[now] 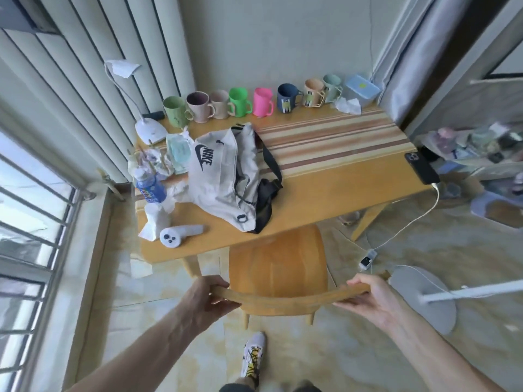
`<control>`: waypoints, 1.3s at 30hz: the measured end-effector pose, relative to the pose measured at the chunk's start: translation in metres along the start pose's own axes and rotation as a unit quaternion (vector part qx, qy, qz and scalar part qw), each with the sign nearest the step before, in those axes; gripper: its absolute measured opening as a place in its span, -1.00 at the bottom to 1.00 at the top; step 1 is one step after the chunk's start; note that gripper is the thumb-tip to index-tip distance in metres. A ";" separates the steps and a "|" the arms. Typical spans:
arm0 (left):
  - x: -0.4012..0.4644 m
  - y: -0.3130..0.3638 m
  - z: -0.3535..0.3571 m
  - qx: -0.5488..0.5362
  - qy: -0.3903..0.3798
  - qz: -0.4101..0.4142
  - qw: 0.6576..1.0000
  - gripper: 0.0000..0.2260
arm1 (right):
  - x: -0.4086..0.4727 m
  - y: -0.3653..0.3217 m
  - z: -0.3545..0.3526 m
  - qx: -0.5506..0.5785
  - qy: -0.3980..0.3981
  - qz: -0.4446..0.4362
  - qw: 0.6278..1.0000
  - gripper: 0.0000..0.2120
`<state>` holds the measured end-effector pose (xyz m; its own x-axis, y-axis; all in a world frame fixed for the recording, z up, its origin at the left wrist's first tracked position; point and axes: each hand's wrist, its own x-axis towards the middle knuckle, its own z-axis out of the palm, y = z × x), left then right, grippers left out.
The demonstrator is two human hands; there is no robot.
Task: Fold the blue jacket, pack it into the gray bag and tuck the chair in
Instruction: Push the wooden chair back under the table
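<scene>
Hands: left hand (210, 297) and right hand (365, 295) are gripping the chair (278, 267) backrest.
Bag: gray bag (226, 176) is lying near the desk (325, 205) front edge.
Jacket: not visible, presumably packed.
Risk: the seat may be catching the desk edge.

Pale curtains (85, 89) flank a barred window (25, 222).

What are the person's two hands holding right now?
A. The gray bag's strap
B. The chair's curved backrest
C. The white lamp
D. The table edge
B: the left hand and right hand each grip one end of the chair backrest, while the gray bag lies untouched on the table.
</scene>
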<state>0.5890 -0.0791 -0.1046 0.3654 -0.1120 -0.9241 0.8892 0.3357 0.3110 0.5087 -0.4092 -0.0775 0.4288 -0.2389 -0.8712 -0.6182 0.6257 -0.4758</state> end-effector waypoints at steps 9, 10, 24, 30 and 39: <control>0.053 0.021 0.086 -0.025 0.016 0.065 0.997 -0.90 | 0.106 -0.095 0.009 -0.007 -0.025 0.013 1.000 -0.83; 0.058 0.024 0.094 -0.026 0.015 0.068 0.997 -0.89 | 0.118 -0.104 0.011 0.001 -0.030 0.020 0.999 -0.83; 0.109 0.028 0.119 -0.112 0.098 0.042 0.988 -0.66 | 0.183 -0.143 0.013 0.025 -0.100 0.058 0.993 -0.57; 0.111 0.028 0.116 -0.047 0.174 0.031 0.983 -0.61 | 0.187 -0.144 0.011 -0.044 -0.038 0.069 0.996 -0.44; 0.093 0.027 0.133 0.524 0.336 0.194 0.758 -0.64 | 0.174 -0.144 0.009 -0.612 0.095 -0.381 0.687 -0.59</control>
<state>0.6838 -0.2045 -0.1528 0.7457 0.4258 -0.5125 0.6103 -0.7451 0.2689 0.6782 -0.5340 -0.1591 0.9132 -0.3151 -0.2584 -0.4021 -0.7995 -0.4461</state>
